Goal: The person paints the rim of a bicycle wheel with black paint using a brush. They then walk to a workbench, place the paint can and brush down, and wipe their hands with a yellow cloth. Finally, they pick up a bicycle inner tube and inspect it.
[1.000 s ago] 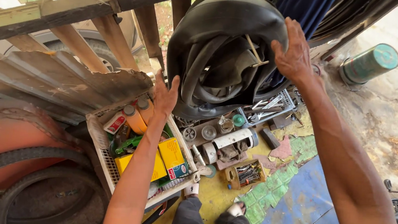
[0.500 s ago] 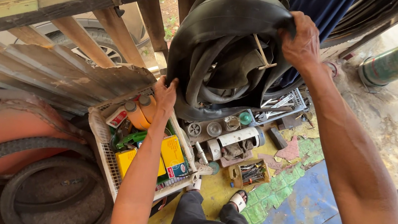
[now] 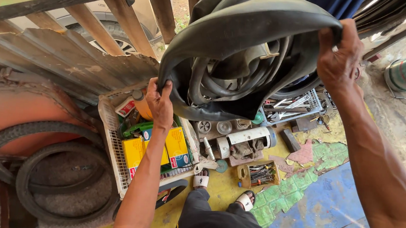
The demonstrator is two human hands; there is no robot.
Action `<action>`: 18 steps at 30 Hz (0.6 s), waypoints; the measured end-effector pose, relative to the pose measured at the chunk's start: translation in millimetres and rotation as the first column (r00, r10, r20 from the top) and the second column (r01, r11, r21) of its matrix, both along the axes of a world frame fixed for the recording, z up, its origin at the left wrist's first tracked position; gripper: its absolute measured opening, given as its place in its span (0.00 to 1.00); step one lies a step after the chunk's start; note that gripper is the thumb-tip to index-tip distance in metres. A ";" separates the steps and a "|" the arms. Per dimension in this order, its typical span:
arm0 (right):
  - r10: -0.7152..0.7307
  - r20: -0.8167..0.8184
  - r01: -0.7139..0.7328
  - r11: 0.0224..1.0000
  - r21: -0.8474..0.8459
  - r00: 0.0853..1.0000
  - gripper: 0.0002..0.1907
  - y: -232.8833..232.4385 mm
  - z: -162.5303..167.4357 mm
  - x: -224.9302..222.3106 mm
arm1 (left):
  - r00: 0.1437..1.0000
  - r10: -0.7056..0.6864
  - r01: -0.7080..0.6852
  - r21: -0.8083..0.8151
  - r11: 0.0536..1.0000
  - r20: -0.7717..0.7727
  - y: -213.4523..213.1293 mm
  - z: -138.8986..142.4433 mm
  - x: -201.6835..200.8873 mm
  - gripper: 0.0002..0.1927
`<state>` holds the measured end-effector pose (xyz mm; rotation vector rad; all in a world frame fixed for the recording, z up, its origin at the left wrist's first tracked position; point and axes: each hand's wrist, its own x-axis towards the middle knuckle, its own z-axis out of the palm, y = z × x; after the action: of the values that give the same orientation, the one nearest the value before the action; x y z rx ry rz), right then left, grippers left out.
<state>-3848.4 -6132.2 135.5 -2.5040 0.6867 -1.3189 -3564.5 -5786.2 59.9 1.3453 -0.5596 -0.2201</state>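
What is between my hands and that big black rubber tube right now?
Nothing visible. The left hand grips the black inner tube at its lower left edge and the right hand grips its upper right edge, both touching the rubber directly.

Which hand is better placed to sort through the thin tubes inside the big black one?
Probably the left hand: it grips only the low edge of the big tube, while the right hand carries the top.
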 end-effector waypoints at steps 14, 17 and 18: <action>0.055 0.185 -0.031 0.991 -0.126 0.981 0.20 52.6 67.2 -125.6 | 0.999 -0.051 0.047 -0.166 0.985 -0.018 -2.4 -2.3 -56.3 0.03; -0.010 0.108 0.014 0.999 -0.039 0.994 0.22 69.4 83.2 -152.4 | 0.999 -0.048 0.046 -0.081 0.996 -0.019 -10.1 -3.5 -70.0 0.03; -0.011 0.100 0.014 1.000 -0.026 0.995 0.22 70.8 85.3 -156.9 | 0.999 -0.044 0.043 -0.044 0.998 -0.022 -13.3 -3.3 -74.8 0.03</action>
<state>-4005.4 -6061.5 220.8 -2.4379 0.6681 -1.4560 -3639.3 -5799.6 56.6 1.2875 -0.5722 -0.2575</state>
